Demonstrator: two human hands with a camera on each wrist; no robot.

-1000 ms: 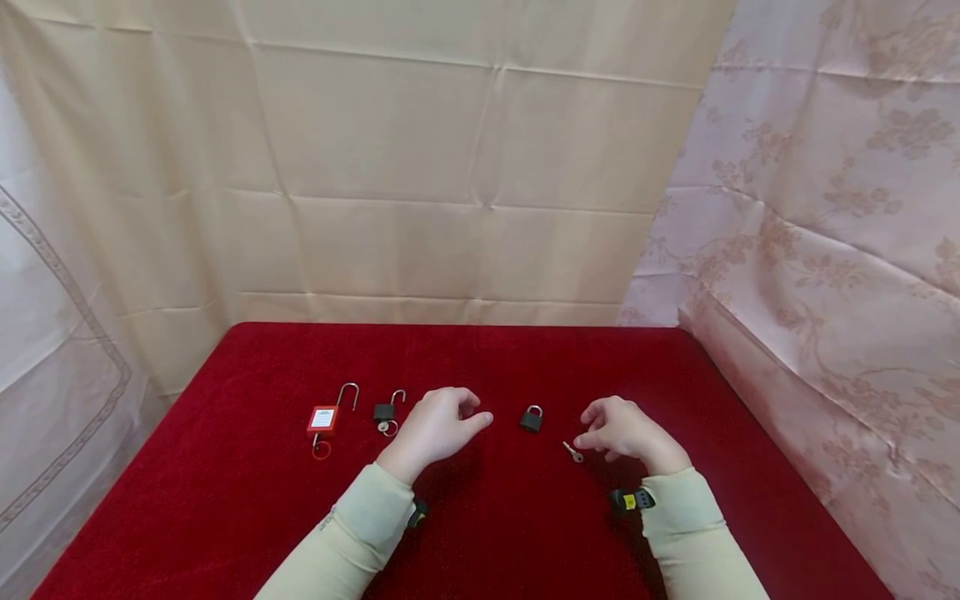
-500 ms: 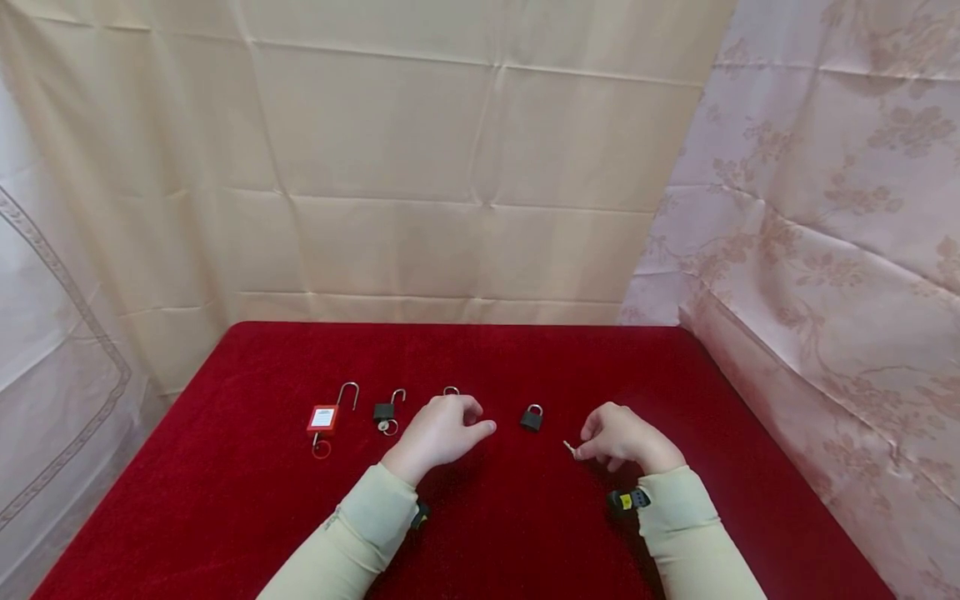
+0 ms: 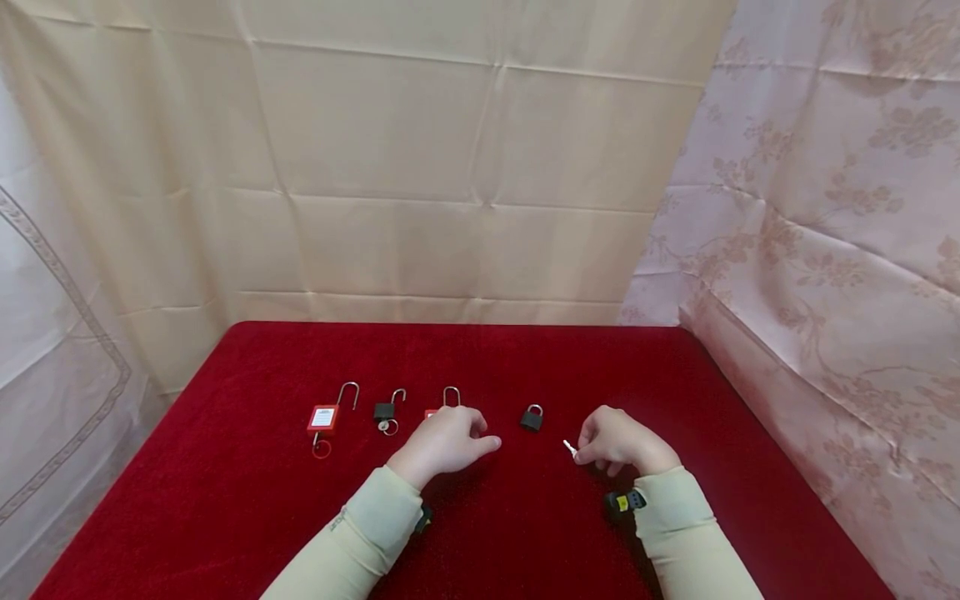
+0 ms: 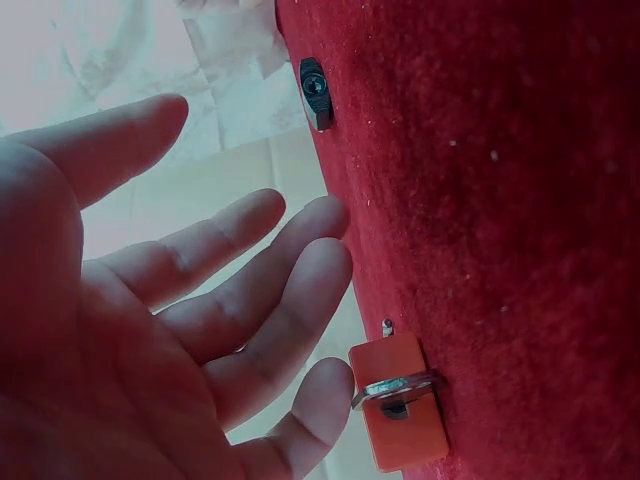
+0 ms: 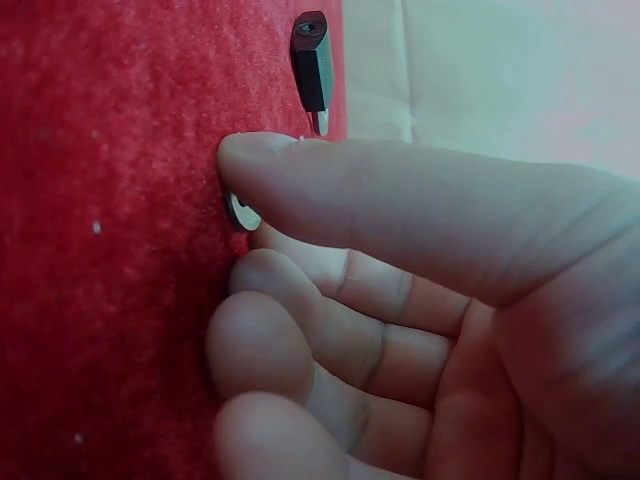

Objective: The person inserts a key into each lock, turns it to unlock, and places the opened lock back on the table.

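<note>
My right hand (image 3: 622, 442) pinches a small key (image 3: 570, 448) between thumb and fingertips, low over the red cloth. In the right wrist view the key's round head (image 5: 243, 212) shows under the thumb, its other end largely hidden. A small black padlock (image 3: 531, 419), its shackle closed, lies between the two hands. My left hand (image 3: 446, 442) hovers empty, fingers loosely bent. Just behind it is a red padlock (image 3: 431, 412), mostly covered in the head view; the left wrist view shows its red body (image 4: 405, 445) beside the fingertips.
To the left lie another red padlock (image 3: 323, 419) with a white label and raised shackle, and a black padlock (image 3: 384, 412) with shackle swung open and a key on a ring (image 3: 389, 427). Curtains (image 3: 480, 167) hang behind the red-covered table (image 3: 495, 533).
My right hand has lowered onto the key and now pinches it, tilting it slightly. The left hand has shifted down and slightly right, uncovering the shackle of the red padlock behind it.
</note>
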